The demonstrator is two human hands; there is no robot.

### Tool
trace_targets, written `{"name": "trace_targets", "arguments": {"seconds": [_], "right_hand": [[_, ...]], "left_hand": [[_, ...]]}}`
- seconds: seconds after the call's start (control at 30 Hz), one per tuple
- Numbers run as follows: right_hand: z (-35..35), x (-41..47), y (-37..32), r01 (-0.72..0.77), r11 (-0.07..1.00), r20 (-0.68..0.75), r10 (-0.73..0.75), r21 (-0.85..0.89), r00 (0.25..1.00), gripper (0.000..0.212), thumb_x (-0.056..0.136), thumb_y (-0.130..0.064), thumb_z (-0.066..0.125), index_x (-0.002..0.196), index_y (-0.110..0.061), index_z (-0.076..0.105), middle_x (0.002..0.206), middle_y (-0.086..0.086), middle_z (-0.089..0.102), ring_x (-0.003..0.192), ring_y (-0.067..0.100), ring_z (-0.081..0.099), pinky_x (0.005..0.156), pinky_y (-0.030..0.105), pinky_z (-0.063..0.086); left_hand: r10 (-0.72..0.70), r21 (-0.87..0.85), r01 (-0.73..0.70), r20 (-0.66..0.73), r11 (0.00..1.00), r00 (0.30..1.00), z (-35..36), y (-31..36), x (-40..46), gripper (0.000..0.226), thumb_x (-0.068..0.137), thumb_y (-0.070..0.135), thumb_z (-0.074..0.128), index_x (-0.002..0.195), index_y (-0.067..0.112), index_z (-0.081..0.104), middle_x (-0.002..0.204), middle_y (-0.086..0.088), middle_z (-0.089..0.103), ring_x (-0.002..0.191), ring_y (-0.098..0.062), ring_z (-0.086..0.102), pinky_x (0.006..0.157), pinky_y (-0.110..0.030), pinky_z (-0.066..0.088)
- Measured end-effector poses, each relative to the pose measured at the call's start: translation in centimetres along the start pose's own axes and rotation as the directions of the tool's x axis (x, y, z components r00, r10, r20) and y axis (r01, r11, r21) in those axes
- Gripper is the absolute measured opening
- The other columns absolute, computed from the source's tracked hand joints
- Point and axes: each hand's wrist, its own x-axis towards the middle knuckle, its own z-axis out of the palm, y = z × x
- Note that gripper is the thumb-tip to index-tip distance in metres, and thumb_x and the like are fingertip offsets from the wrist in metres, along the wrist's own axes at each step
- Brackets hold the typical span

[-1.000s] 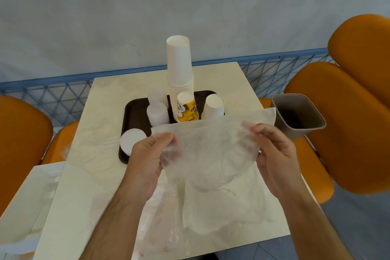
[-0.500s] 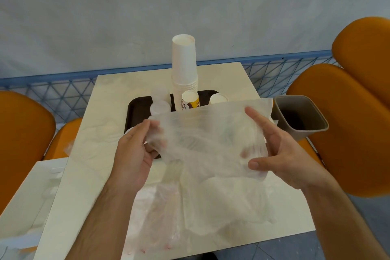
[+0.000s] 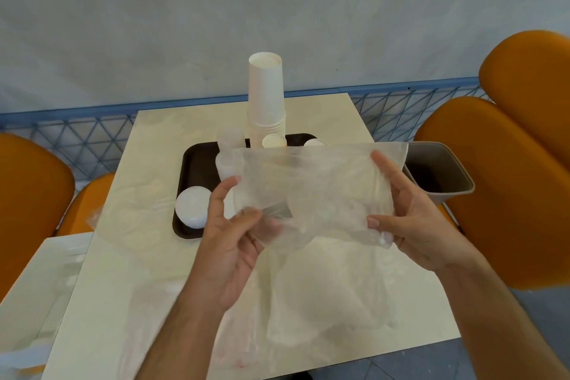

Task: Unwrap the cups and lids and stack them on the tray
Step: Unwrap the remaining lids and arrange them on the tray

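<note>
While held above the worktop between left hand and right hand, fingers pinching wrapper: unwrapping apparently finished, cups stacked on tray. Next, probably: bin.

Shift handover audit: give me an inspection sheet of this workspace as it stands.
Surface: cream table, more crumpled plastic wrap lying near the front edge.
Job's things: tall white cup stack, white lids on the brown tray; clear plastic bag held above the table.
Clutter: grey bin at the table's right.
Hands: left hand and right hand both grip the bag.
Cables: nothing seen.
Surroundings: orange chairs, blue mesh railing.
</note>
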Motion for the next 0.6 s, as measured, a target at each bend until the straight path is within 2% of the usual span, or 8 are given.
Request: {"name": "trace_targets", "arguments": {"seconds": [0.1, 0.17, 0.23, 0.3, 0.37, 0.43, 0.5, 0.6], "right_hand": [[-1.1, -0.3, -0.5, -0.032, 0.997, 0.05, 0.035, -0.064, 0.998, 0.119, 0.051, -0.013, 0.099, 0.148, -0.048, 0.039, 0.134, -0.027, 0.056, 0.132, 0.025, 0.056, 0.096, 0.047, 0.057], [-1.4, -0.4, -0.7, -0.038, 0.994, 0.047, 0.043, -0.104, 0.998, 0.107, 0.059, -0.01, 0.094, 0.148, -0.042, 0.044, 0.139, -0.025, 0.055, 0.132, 0.024, 0.056, 0.097, 0.048, 0.056], [-1.2, -0.4, -0.8, -0.03, 0.995, -0.017, 0.028, -0.092, 0.999, 0.085, 0.069, -0.003, 0.085, 0.142, -0.034, 0.054, 0.145, -0.008, 0.056, 0.121, 0.025, 0.065, 0.091, 0.045, 0.059], [-0.7, -0.3, -0.5, -0.012, 0.998, -0.095, 0.006, -0.057, 0.995, 0.063, 0.077, 0.004, 0.071, 0.132, -0.023, 0.064, 0.133, 0.003, 0.066, 0.097, 0.024, 0.073, 0.079, 0.035, 0.063], [-0.4, -0.3, 0.0, 0.001, 0.999, -0.132, -0.008, -0.054, 0.991, 0.049, 0.084, 0.007, 0.064, 0.128, -0.014, 0.066, 0.128, 0.004, 0.069, 0.096, 0.024, 0.074, 0.078, 0.034, 0.063], [-0.2, -0.3, 0.5, 0.003, 1.0, -0.155, -0.005, -0.014, 0.988, 0.047, 0.084, 0.004, 0.064, 0.128, -0.012, 0.066, 0.13, 0.001, 0.069, 0.108, 0.026, 0.071, 0.085, 0.041, 0.061], [-0.1, -0.3, 0.6, -0.013, 0.999, -0.146, 0.019, 0.044, 0.989, 0.053, 0.076, 0.001, 0.069, 0.128, -0.013, 0.067, 0.13, 0.0, 0.069, 0.114, 0.028, 0.069, 0.084, 0.04, 0.061], [0.1, -0.5, 0.6, -0.016, 1.0, -0.106, 0.018, 0.022, 0.994, 0.07, 0.06, -0.004, 0.079, 0.128, -0.019, 0.067, 0.131, -0.003, 0.068, 0.115, 0.028, 0.068, 0.079, 0.036, 0.062]], "left_hand": [[0.014, 0.077, -0.007, -0.091, 0.997, 0.996, -0.5, 1.1, 0.5, 0.035, 0.092, -0.006, 0.053, 0.108, 0.024, 0.063, 0.068, -0.009, 0.06, 0.055, -0.014, 0.058, 0.062, -0.026, 0.056], [0.021, 0.094, -0.008, -0.139, 0.996, 0.99, -0.5, 1.5, 0.5, 0.032, 0.093, -0.003, 0.054, 0.105, 0.027, 0.057, 0.067, -0.008, 0.061, 0.053, -0.014, 0.058, 0.057, -0.025, 0.055], [-0.005, 0.056, 0.013, -0.141, 0.998, 0.99, -0.3, 1.5, 0.2, 0.029, 0.09, 0.008, 0.061, 0.105, 0.029, 0.048, 0.081, -0.009, 0.064, 0.059, -0.018, 0.061, 0.057, -0.029, 0.056], [-0.022, 0.05, 0.025, -0.06, 0.998, 0.998, 0.0, 1.2, -0.3, 0.034, 0.082, 0.021, 0.069, 0.101, 0.03, 0.042, 0.092, -0.009, 0.067, 0.07, -0.023, 0.065, 0.064, -0.032, 0.058], [-0.031, 0.157, 0.024, 0.041, 0.987, 0.999, 0.4, 0.5, -1.3, 0.049, 0.071, 0.018, 0.082, 0.098, 0.029, 0.042, 0.095, -0.009, 0.067, 0.078, -0.026, 0.065, 0.072, -0.032, 0.058], [-0.043, 0.366, 0.007, 0.091, 0.931, 0.995, 0.6, -0.4, -1.9, 0.056, 0.063, 0.009, 0.086, 0.098, 0.03, 0.048, 0.095, 0.0, 0.067, 0.082, -0.024, 0.065, 0.078, -0.029, 0.057], [-0.038, 0.568, -0.019, 0.087, 0.823, 0.995, 0.8, -1.6, -1.9, 0.057, 0.067, 0.002, 0.088, 0.101, 0.035, 0.055, 0.084, 0.011, 0.067, 0.08, -0.018, 0.064, 0.081, -0.034, 0.056], [0.105, 0.715, -0.081, 0.012, 0.694, 0.994, 0.9, -2.2, -0.9, 0.042, 0.073, 0.012, 0.086, 0.1, 0.035, 0.065, 0.082, 0.009, 0.069, 0.075, -0.013, 0.064, 0.075, -0.026, 0.055]]}}
